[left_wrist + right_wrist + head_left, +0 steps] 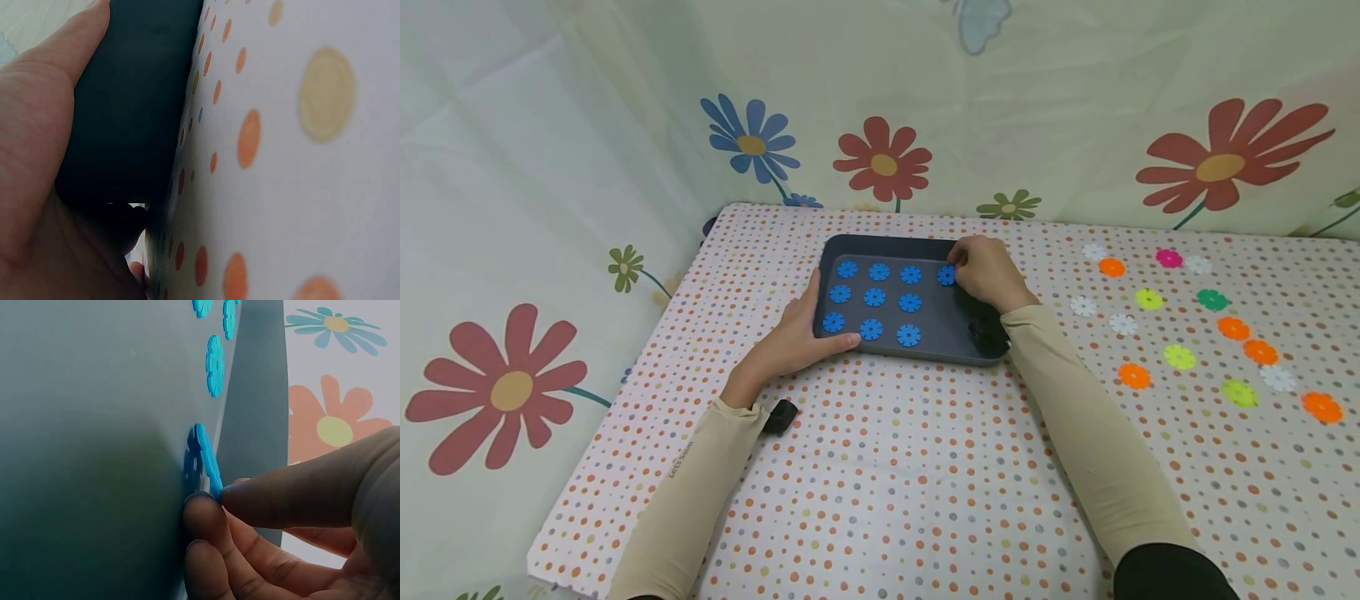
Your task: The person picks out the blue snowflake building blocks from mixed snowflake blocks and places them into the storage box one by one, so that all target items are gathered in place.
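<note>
A dark grey rectangular tray (936,321) lies on the dotted tabletop, with several blue notched plastic discs (875,297) set in rows inside it. My left hand (790,333) grips the tray's near left corner, thumb over the front rim and fingers along the left side. In the left wrist view the tray wall (134,112) lies against that hand. My right hand (988,271) pinches one blue disc (208,459) between thumb and fingertip near the tray's back right corner. That disc is tilted, its lower edge between the fingers and its upper edge close to the tray floor.
Several loose notched discs lie scattered on the table to the right: orange (1134,376), white (1122,324), yellow-green (1179,357), green (1212,300) and pink (1168,258). Behind the table hangs a flower-printed curtain (1045,125). The dotted tabletop (910,467) extends in front of the tray.
</note>
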Available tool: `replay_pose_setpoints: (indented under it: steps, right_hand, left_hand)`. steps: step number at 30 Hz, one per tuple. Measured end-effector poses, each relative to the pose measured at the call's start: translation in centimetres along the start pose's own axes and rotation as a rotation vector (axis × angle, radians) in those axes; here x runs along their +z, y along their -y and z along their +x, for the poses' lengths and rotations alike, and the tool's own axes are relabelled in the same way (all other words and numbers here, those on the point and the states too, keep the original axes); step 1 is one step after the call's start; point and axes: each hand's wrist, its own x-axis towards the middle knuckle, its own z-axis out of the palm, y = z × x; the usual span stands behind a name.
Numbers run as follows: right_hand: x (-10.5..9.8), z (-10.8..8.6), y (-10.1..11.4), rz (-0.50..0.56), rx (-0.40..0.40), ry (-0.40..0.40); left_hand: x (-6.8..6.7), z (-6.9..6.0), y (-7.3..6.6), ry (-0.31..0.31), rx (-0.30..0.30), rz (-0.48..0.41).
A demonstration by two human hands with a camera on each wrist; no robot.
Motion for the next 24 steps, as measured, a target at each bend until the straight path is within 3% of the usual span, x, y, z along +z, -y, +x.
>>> replay_pose_setpoints:
  steps: [13,19,24]
  right_hand:
    - [-0.1,-0.2,0.1,0.009,-0.052,-0.052]
    - [-1.8,-1.0,0.2,0.055,-0.115,-0.13]
    - [-3.4,-1.6,-0.5,0.079,-0.066,-0.16]
  left_hand:
    - [-0.2,0.3,0.3,0.003,-0.002,0.009]
    - [-0.5,0.5,0.2,-0.003,0.001,0.008]
    - [-0.6,0.6,0.3,0.005,0.008,0.017]
